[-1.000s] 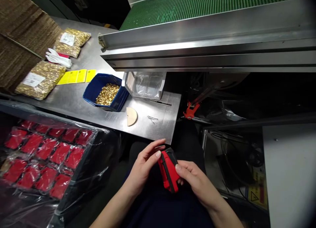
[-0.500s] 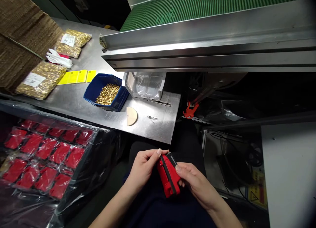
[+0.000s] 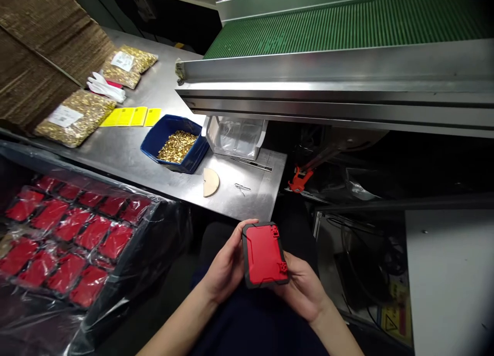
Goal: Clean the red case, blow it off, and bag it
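Note:
A flat red case with a black rim [image 3: 264, 254] lies face up over my lap, held between both hands. My left hand [image 3: 227, 266] grips its left edge, thumb on the top corner. Under its right side, my right hand [image 3: 304, 289] cups it with the fingers hidden behind it. A steel table [image 3: 127, 155] stands just beyond my hands, with a blue bin of small gold parts [image 3: 175, 147] on it.
A black crate of bagged red cases [image 3: 69, 243] sits at my left. On the table: bags of gold parts [image 3: 75, 117], yellow labels [image 3: 131, 117], white gloves [image 3: 104, 87], a clear plastic tray [image 3: 237, 137], a beige half-disc [image 3: 210, 182]. A green conveyor [image 3: 347, 27] runs above, cardboard [image 3: 38, 63] far left.
The case has been turned from edge-on to flat, its red face now up. Both hands shifted to hold it by its sides, and my view moved slightly.

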Tool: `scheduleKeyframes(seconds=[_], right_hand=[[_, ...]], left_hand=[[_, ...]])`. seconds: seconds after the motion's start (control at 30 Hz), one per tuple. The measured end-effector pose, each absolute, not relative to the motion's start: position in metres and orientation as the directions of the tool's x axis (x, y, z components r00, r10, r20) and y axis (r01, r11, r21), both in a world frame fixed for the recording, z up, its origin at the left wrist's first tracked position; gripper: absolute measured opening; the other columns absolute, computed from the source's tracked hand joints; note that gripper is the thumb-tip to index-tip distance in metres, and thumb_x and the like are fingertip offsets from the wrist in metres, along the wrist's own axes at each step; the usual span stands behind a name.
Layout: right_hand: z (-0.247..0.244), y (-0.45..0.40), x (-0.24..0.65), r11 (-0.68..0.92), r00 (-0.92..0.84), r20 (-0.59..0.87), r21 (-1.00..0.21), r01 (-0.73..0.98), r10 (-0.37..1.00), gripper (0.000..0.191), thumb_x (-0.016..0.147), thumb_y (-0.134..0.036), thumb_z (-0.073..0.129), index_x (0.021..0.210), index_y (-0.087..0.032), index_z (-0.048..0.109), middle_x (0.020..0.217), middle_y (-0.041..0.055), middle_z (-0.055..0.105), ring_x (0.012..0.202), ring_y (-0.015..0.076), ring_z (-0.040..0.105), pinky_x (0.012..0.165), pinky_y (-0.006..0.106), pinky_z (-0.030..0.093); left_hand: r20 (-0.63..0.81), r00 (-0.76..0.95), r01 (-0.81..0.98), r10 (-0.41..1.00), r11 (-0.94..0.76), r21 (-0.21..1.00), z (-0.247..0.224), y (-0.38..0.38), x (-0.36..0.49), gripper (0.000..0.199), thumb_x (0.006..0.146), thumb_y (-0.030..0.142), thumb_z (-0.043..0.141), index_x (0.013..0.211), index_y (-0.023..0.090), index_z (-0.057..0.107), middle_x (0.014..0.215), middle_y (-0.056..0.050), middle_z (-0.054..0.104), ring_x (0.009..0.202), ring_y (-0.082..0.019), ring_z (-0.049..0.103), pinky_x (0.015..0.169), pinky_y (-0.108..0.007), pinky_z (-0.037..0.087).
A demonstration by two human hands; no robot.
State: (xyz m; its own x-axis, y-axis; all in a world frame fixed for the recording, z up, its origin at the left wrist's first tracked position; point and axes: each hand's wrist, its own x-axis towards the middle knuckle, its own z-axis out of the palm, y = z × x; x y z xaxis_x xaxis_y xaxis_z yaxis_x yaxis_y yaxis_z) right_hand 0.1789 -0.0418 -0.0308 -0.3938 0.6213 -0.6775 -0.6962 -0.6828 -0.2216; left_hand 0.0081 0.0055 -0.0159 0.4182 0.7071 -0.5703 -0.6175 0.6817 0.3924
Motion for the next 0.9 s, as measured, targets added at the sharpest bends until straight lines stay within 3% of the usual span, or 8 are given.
scheduleKeyframes(seconds=[0.07,0.17,0.3,0.37,0.53,0.67,0.8,0.9], right_hand=[[-0.031,-0.040,0.176,-0.690,-0.384,-0.677,-0.256,-0.677,0.628,0.031,0.080,-0.039,0.086,0.098,-0.016,0.076,0.092,0.0050,0.073,0.078,0.0156,0.064,0.079,0.030,0.050],[-0.033,-0.038,0.170,-0.712,-0.395,-0.664,-0.304,-0.633,0.634,0.031,0.084,-0.042,0.082,0.098,-0.015,0.075,0.086,0.0047,0.069,0.071,0.0133,0.056,0.071,0.027,0.046],[-0.039,-0.036,0.161,-0.737,-0.425,-0.642,-0.347,-0.580,0.638,0.031,0.088,-0.047,0.078,0.085,-0.016,0.071,0.066,-0.0022,0.051,0.057,0.0100,0.035,0.058,0.024,0.033],[-0.041,-0.035,0.156,-0.746,-0.441,-0.631,-0.366,-0.556,0.638,0.033,0.091,-0.047,0.074,0.082,-0.016,0.069,0.064,-0.0034,0.046,0.056,0.0097,0.031,0.057,0.024,0.029],[-0.042,-0.031,0.143,-0.776,-0.474,-0.623,-0.408,-0.482,0.622,0.040,0.094,-0.051,0.070,0.078,-0.015,0.064,0.064,-0.0033,0.046,0.058,0.0090,0.034,0.060,0.024,0.031],[-0.043,-0.025,0.132,-0.823,-0.514,-0.645,-0.403,-0.400,0.565,0.042,0.089,-0.052,0.076,0.079,-0.015,0.060,0.065,-0.0039,0.047,0.060,0.0087,0.038,0.062,0.023,0.035],[-0.049,-0.012,0.120,-0.843,-0.573,-0.646,-0.511,-0.167,0.505,0.055,0.088,-0.069,0.067,0.075,-0.017,0.054,0.063,-0.0044,0.045,0.058,0.0089,0.041,0.062,0.023,0.040],[-0.056,0.000,0.108,-0.815,-0.607,-0.646,-0.580,-0.005,0.463,0.060,0.087,-0.076,0.062,0.076,-0.017,0.055,0.064,-0.0039,0.047,0.058,0.0092,0.044,0.063,0.024,0.043]], left_hand=[[-0.579,0.416,-0.624,0.701,0.683,0.378,-0.016,0.006,0.008,0.042,0.098,0.051,0.061,0.133,0.027,0.064,0.112,-0.006,0.073,0.098,-0.020,0.066,0.091,-0.031,0.052],[-0.611,0.409,-0.633,0.678,0.693,0.345,-0.017,0.006,0.005,0.050,0.099,0.054,0.057,0.143,0.030,0.056,0.107,-0.006,0.072,0.093,-0.021,0.067,0.090,-0.036,0.053],[-0.651,0.358,-0.649,0.670,0.679,0.343,-0.018,0.007,-0.003,0.053,0.100,0.053,0.055,0.144,0.024,0.055,0.110,-0.008,0.072,0.096,-0.022,0.067,0.091,-0.036,0.054],[-0.652,0.335,-0.656,0.680,0.665,0.356,-0.018,0.008,-0.010,0.052,0.100,0.051,0.056,0.143,0.022,0.056,0.114,-0.010,0.073,0.100,-0.023,0.068,0.091,-0.036,0.054],[-0.624,0.366,-0.714,0.691,0.638,0.288,-0.024,0.007,-0.026,0.044,0.100,0.046,0.057,0.135,0.019,0.062,0.132,-0.014,0.070,0.112,-0.026,0.068,0.092,-0.036,0.056],[-0.628,0.333,-0.789,0.703,0.573,0.223,-0.032,0.002,-0.038,0.042,0.100,0.048,0.056,0.132,0.022,0.063,0.145,-0.012,0.063,0.111,-0.022,0.069,0.090,-0.033,0.058],[-0.629,0.337,-0.818,0.701,0.548,0.173,-0.037,-0.006,-0.053,0.054,0.099,0.058,0.053,0.139,0.022,0.059,0.152,-0.013,0.057,0.121,-0.028,0.066,0.096,-0.042,0.060],[-0.639,0.263,-0.850,0.723,0.487,0.201,-0.039,-0.013,-0.064,0.052,0.099,0.058,0.054,0.137,0.023,0.059,0.146,-0.015,0.061,0.122,-0.031,0.066,0.091,-0.047,0.063]])
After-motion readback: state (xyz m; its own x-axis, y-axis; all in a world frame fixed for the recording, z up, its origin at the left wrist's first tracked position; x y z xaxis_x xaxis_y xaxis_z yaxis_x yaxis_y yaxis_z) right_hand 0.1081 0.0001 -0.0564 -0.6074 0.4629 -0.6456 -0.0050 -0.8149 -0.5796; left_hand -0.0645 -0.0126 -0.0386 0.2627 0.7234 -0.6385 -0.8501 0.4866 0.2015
